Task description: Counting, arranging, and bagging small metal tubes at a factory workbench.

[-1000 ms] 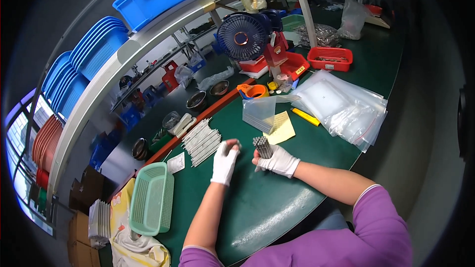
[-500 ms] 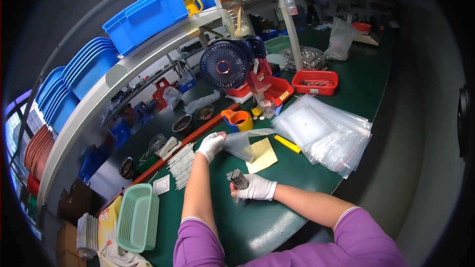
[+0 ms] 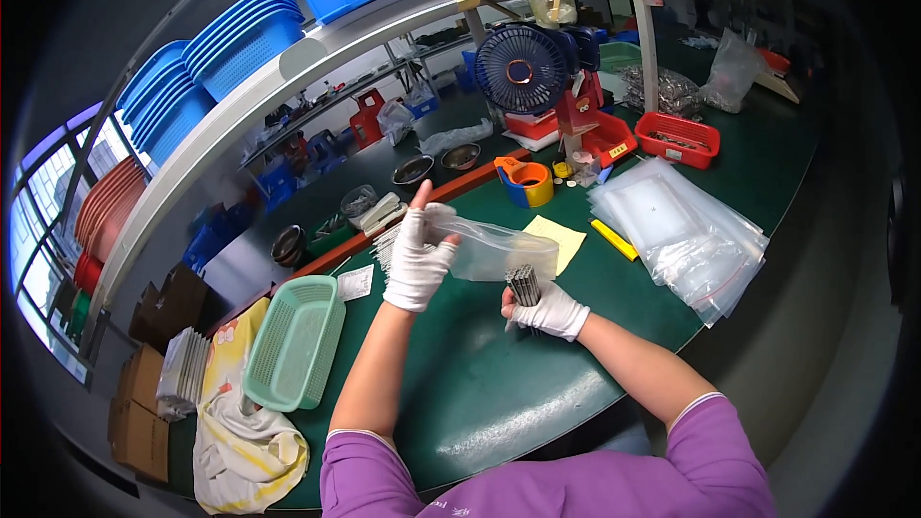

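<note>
My left hand (image 3: 418, 259), in a white glove with bare fingertips, is raised over the table, index finger and thumb spread. It holds one end of a clear plastic bag (image 3: 484, 247), which stretches right toward my other hand; the fingers behind the bag are partly hidden. My right hand (image 3: 549, 311), gloved likewise, is closed round an upright bundle of thin grey metal rods (image 3: 522, 280), their ends showing above the fist. The bag's far end reaches the bundle's top; whether they touch I cannot tell. More pale rods (image 3: 386, 247) lie partly hidden behind my left hand.
Clear bags (image 3: 672, 230) lie stacked at right, beside a yellow marker-like stick (image 3: 614, 239) and yellow paper (image 3: 566, 242). Farther back are a tape dispenser (image 3: 525, 182), fan (image 3: 521, 69) and red tray (image 3: 677, 140). A green basket (image 3: 295, 341) sits left on the green table (image 3: 460, 374).
My left hand has turned upright with its index finger and thumb spread, and the bag has swung across toward the rods. My right hand keeps the bundle. The whole view has shifted.
</note>
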The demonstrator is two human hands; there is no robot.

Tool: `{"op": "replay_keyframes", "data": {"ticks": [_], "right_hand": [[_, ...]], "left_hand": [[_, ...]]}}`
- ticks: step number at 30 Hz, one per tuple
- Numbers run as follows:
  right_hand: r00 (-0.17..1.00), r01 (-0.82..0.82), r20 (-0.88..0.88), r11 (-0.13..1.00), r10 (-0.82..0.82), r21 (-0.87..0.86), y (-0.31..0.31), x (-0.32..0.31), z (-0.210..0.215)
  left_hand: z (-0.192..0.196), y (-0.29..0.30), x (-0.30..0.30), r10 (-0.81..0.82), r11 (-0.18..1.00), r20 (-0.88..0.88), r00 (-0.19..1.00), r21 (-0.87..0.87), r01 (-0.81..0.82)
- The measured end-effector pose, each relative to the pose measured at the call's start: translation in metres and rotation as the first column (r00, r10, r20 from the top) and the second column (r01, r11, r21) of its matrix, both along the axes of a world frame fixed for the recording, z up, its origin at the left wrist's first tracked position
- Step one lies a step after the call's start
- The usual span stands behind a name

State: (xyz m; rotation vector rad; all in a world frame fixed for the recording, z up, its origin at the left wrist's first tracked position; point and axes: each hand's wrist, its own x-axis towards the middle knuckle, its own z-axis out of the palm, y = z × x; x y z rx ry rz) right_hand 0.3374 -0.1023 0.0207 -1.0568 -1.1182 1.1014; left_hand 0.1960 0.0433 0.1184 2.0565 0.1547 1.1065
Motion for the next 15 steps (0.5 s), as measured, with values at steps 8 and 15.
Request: {"op": "replay_keyframes", "data": {"ticks": [8, 15], "right_hand": [[0.995, 0.099, 0.005, 0.995, -0.099, 0.003, -0.001, 0.001, -0.001], [0.983, 0.112, -0.143, 0.994, -0.111, 0.003, 0.001, 0.0, -0.003]], "left_hand": [[0.028, -0.006, -0.017, 0.134, 0.699, -0.099, 0.986, 0.715, -0.024], [0.051, -0.03, -0.008, 0.187, 0.771, -0.344, 0.92, 0.632, 0.079]]}}
